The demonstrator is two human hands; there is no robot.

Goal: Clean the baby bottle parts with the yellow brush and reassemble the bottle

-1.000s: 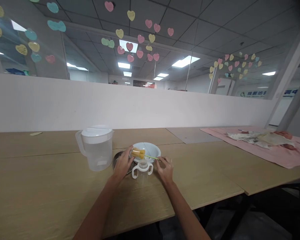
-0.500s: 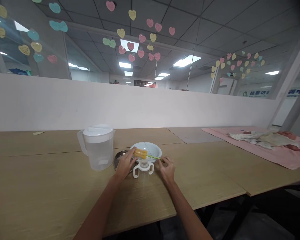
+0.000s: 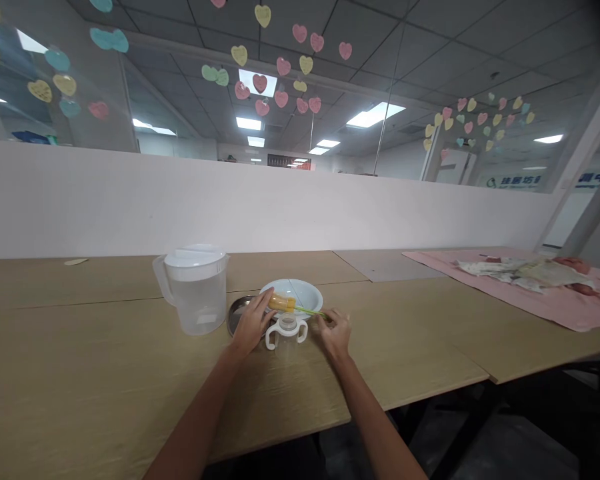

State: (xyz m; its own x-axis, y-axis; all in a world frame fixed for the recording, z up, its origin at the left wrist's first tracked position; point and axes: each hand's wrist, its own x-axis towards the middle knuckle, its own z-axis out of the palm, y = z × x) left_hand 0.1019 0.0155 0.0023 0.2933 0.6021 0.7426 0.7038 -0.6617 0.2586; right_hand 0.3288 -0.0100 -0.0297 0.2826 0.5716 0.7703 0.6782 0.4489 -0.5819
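My left hand (image 3: 251, 324) is closed around a yellow-orange, rounded cylindrical piece (image 3: 282, 303), held sideways over the white bowl (image 3: 307, 291). My right hand (image 3: 336, 333) pinches the end of a thin green stick (image 3: 307, 311). The stick's other end meets the open end of the yellow piece; whether it reaches inside I cannot tell. Just below, between my hands, a clear baby cup (image 3: 287, 333) with two white handles stands upright, its lid off. Partly behind my left hand, a shiny metal dish (image 3: 236, 315) rests on the table.
A translucent lidded pitcher (image 3: 197, 293) stands to the left. A pink cloth (image 3: 540, 310) at the right bears white cloth and a doll-like figure. The wooden table (image 3: 105, 373) meets a low white wall (image 3: 280, 207) at the back.
The view has tilted slightly, so the table things sit a little higher. Both hands keep their holds; the yellow piece and green stick have barely shifted.
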